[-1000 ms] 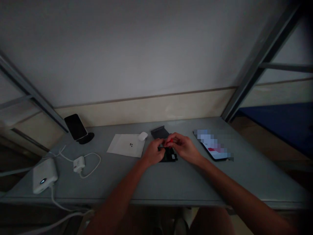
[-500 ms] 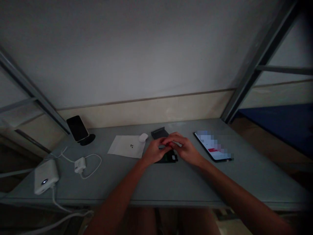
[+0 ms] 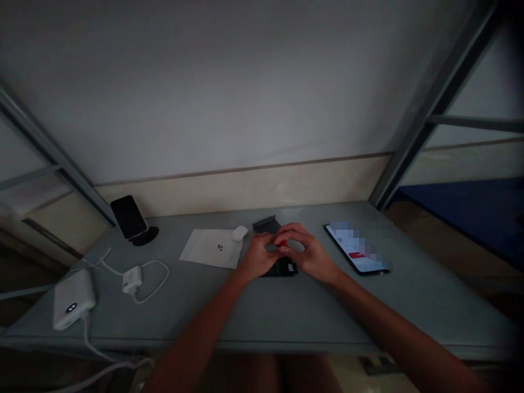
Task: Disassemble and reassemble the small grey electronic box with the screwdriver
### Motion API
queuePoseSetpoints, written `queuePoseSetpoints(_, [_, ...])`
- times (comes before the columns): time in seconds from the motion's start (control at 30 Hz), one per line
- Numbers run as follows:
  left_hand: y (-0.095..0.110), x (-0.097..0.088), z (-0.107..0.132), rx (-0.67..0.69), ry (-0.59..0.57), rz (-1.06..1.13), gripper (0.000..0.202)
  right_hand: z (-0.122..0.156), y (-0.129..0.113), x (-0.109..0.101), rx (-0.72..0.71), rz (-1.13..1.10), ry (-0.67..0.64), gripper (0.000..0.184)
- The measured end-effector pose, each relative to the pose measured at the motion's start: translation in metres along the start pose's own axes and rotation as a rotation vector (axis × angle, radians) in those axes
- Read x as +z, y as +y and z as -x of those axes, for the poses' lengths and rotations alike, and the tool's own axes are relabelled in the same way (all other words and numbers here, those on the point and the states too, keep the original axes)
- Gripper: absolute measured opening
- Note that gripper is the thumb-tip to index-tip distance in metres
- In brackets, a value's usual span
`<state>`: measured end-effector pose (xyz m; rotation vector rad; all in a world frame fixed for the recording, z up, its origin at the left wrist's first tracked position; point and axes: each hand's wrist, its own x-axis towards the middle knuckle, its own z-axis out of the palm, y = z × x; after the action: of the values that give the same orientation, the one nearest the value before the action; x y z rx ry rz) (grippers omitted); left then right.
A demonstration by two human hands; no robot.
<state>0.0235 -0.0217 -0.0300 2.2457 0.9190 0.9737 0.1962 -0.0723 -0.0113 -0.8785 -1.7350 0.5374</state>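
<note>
My left hand (image 3: pixel 258 256) and my right hand (image 3: pixel 311 254) meet near the middle of the desk, fingertips pressed together. Between them is a small red object (image 3: pixel 283 244), mostly covered by the fingers, so its kind is unclear. Both hands are closed on it. Beneath them lies a dark flat device (image 3: pixel 290 268) with a greenish part and a small white label, partly hidden. Behind the hands, a dark grey panel-like piece (image 3: pixel 266 224) shows. To the left rests a white sheet (image 3: pixel 200 248) with several tiny dark bits (image 3: pixel 220 248) on it.
A small rounded white object (image 3: pixel 239 233) sits at the sheet's corner. At right lies a lit phone (image 3: pixel 356 255). On the left are a dark-screened device on a stand (image 3: pixel 129 217), a white charger (image 3: pixel 132 279) and a white power bank (image 3: pixel 74 299) with cables. Metal posts flank the desk (image 3: pixel 229 322).
The fingers have shifted slightly around the red object, and a little more of it shows. The whole view has moved slightly; the things on the desk stay in place.
</note>
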Motion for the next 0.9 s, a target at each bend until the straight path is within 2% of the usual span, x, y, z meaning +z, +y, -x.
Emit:
queuePoseSetpoints(0.1, [-0.0010,0.0007,0.0011,-0.003,-0.001,-0.005,0.019,0.0001,0.0018,0.0003,0.029,0.000,0.027,0.011])
queuePoseSetpoints(0.2, [-0.0005,0.0005,0.0019,0.011,-0.019,0.006,0.015,-0.0001,0.0022,-0.0015,0.068,-0.077,-0.010,0.016])
queuePoseSetpoints(0.37, [0.0031,-0.0008,0.0016,-0.023,0.000,-0.014,0.016,-0.0009,0.0030,-0.0005,0.001,-0.010,-0.013,0.012])
queuePoseSetpoints(0.47, [0.0043,-0.0008,0.0028,-0.011,-0.023,-0.016,0.016,-0.0013,0.0027,-0.0002,0.022,-0.026,0.001,0.015])
queuePoseSetpoints(0.57, [0.0037,0.0000,0.0041,-0.019,-0.032,-0.034,0.015,-0.0013,-0.0001,-0.0009,0.029,-0.079,-0.052,0.020])
queuePoseSetpoints(0.67, [0.0024,0.0007,0.0037,-0.040,-0.039,-0.063,0.016,-0.0008,-0.0011,0.0004,-0.015,-0.041,-0.045,0.014])
queuePoseSetpoints(0.77, [0.0016,0.0007,0.0027,-0.062,-0.052,-0.062,0.018,-0.0003,0.0005,0.0018,0.021,-0.028,0.001,0.013])
queuePoseSetpoints(0.9, [0.0010,0.0004,0.0017,-0.062,-0.090,-0.036,0.015,-0.0007,-0.0007,-0.0003,0.044,-0.088,-0.057,0.019])
